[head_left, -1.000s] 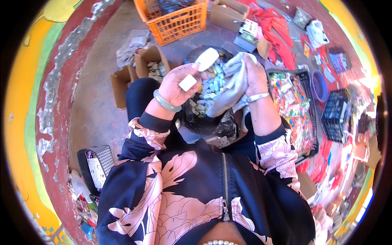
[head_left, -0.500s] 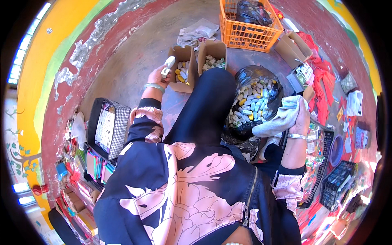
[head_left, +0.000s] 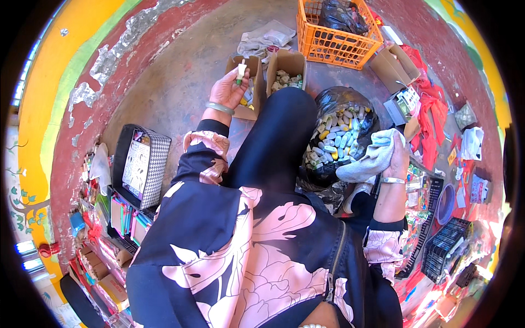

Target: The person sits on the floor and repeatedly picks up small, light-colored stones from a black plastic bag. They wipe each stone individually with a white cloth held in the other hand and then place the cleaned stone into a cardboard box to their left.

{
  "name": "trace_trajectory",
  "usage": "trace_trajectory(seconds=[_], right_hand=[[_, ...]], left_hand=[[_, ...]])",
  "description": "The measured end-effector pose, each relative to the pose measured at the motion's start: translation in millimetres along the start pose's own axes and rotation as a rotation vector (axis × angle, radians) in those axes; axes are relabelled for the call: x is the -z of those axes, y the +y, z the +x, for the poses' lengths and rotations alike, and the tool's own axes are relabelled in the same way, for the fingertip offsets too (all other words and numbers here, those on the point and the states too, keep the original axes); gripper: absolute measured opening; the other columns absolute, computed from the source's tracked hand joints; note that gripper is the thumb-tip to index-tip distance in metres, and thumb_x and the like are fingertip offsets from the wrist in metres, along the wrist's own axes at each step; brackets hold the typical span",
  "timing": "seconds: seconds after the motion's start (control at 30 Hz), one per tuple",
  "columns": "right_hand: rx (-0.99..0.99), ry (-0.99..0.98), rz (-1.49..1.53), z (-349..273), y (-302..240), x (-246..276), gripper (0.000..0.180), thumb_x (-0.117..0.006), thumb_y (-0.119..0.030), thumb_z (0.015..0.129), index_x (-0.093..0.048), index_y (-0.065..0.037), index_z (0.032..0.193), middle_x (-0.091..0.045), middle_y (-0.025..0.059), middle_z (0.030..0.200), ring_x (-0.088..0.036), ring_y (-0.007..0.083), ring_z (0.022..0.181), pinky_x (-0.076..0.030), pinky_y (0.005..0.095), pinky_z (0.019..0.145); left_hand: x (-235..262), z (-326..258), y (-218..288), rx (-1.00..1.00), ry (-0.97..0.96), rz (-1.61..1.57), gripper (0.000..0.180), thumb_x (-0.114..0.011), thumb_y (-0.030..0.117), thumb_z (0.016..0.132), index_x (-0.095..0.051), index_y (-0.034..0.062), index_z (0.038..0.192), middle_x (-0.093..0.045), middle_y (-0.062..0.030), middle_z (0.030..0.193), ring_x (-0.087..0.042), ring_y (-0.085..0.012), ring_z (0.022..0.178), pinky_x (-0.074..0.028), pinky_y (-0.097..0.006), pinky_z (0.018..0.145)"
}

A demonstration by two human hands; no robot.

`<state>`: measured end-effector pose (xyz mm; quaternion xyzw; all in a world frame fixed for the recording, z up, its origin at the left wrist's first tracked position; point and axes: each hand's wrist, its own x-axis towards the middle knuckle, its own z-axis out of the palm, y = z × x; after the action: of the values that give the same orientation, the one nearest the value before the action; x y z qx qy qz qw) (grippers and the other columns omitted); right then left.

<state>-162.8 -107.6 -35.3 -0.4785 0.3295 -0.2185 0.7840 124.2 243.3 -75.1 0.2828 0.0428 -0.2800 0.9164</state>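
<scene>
My left hand pinches a small white plastic piece with a green end. It is over the left open cardboard box, which holds white and yellow oval pieces. Beside that box stands another cardboard box with small pale pieces inside. My right hand is closed on a grey cloth, which hangs at the edge of a black plastic bag. Many oval plastic pieces in white, blue and yellow fill the open bag. My knee is between the boxes and the bag.
An orange crate with a dark bag inside stands at the far side. To the left are a checked bin and coloured books. Red cloth, dark baskets and a purple basin lie to the right.
My left hand has moved right and slightly up, over the box. The white oval piece it held is gone from it; the small white and green piece shows instead. My right hand keeps the cloth.
</scene>
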Motion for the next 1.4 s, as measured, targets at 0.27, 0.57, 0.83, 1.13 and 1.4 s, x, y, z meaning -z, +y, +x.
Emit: trace_trajectory(seconds=[0.27,0.57,0.83,1.13,1.4], right_hand=[[0.050,0.032,0.025,-11,-10,-13,0.021,-0.054,-0.022,0.086,-0.056,-0.003,0.094,-0.063,0.0096,0.082,-0.063,0.0200,0.071,-0.051,0.0310,0.064],[0.337,-0.103,0.048,-45,-33,-39,0.040,-0.043,-0.034,0.091,-0.050,0.001,0.109,-0.060,0.0129,0.094,-0.062,0.0231,0.076,-0.052,0.0313,0.063],[0.651,-0.109,-1.265,-44,-14,-45,0.032,-0.052,-0.035,0.082,-0.056,-0.005,0.094,-0.056,0.0159,0.086,-0.057,0.0346,0.076,-0.046,0.0409,0.062],[0.541,0.152,-1.132,-38,-5,-47,0.031,-0.050,-0.031,0.083,-0.057,-0.002,0.077,-0.059,0.0191,0.072,-0.058,0.0368,0.068,-0.046,0.0435,0.060],[0.262,0.317,-0.613,0,1,-11,0.038,-0.050,-0.034,0.085,-0.060,0.003,0.090,-0.062,0.0158,0.077,-0.061,0.0270,0.071,-0.047,0.0337,0.065]], left_hand=[[-138,-45,-60,0.225,-0.410,-0.049,0.037,-0.045,-0.002,0.085,-0.038,-0.0106,0.120,-0.049,-0.0202,0.114,-0.051,-0.0285,0.106,-0.048,-0.029,0.088],[-174,-68,-179,0.283,-0.354,0.440,0.027,-0.056,-0.001,0.081,-0.053,-0.0028,0.108,-0.060,-0.0112,0.097,-0.059,-0.0199,0.089,-0.050,-0.027,0.077],[-155,-79,-201,0.151,-0.614,0.901,0.028,-0.056,-0.002,0.080,-0.055,-0.0042,0.107,-0.059,-0.0054,0.095,-0.056,-0.0119,0.087,-0.047,-0.025,0.078],[-159,-90,-206,-0.324,-0.743,1.328,0.035,-0.063,0.002,0.075,-0.054,-0.0006,0.108,-0.061,-0.0113,0.094,-0.060,-0.0194,0.083,-0.048,-0.028,0.073],[-152,-75,-203,0.248,-0.449,0.909,0.023,-0.055,0.013,0.084,-0.055,-0.0011,0.103,-0.063,-0.0141,0.085,-0.062,-0.0203,0.070,-0.050,-0.025,0.063]])
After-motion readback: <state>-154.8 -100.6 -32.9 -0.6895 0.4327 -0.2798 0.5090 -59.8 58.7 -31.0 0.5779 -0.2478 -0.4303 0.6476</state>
